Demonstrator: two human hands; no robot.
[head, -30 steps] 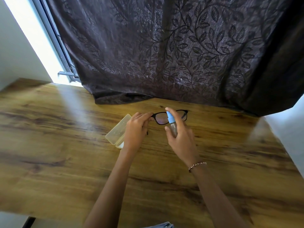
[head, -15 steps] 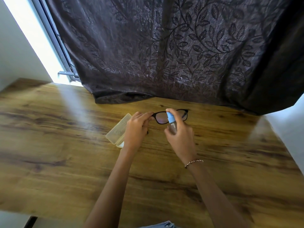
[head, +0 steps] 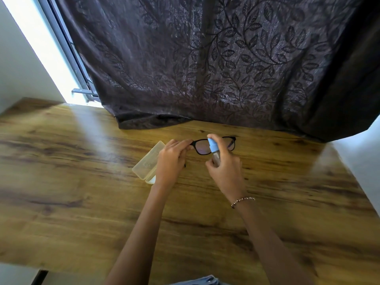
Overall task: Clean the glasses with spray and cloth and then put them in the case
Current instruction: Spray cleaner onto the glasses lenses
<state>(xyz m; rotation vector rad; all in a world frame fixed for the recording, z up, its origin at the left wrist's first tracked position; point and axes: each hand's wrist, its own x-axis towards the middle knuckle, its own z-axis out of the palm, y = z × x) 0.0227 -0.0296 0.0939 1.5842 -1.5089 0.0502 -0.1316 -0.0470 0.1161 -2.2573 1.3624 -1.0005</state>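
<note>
2 hands meet over the far middle of the table (head: 82, 192). Left hand (head: 171, 161): fingers curled, fingertips pinching the left end of the glasses (head: 202, 148) at the hinge. Right hand (head: 226, 171): fingers wrapped round the clear body of the spray bottle (head: 212, 145), 1 finger arched over its light-blue cap; a beaded bracelet (head: 242, 201) circles the wrist. The bottle stands upright just in front of the glasses, overlapping the gap between the 2 lenses in this view. The glasses, black-framed, are held with lenses facing the person; 1 temple tip shows below the left hand. Whether the frame touches the table cannot be told. The case (head: 147, 163), pale and translucent, lies closed on the wood just left of the left hand, partly hidden by it. Beyond the glasses, a dark curtain (head: 226, 68) with a leaf pattern hangs down to the far edge of the table. At far left, bright light enters by a window frame (head: 67, 48).
</note>
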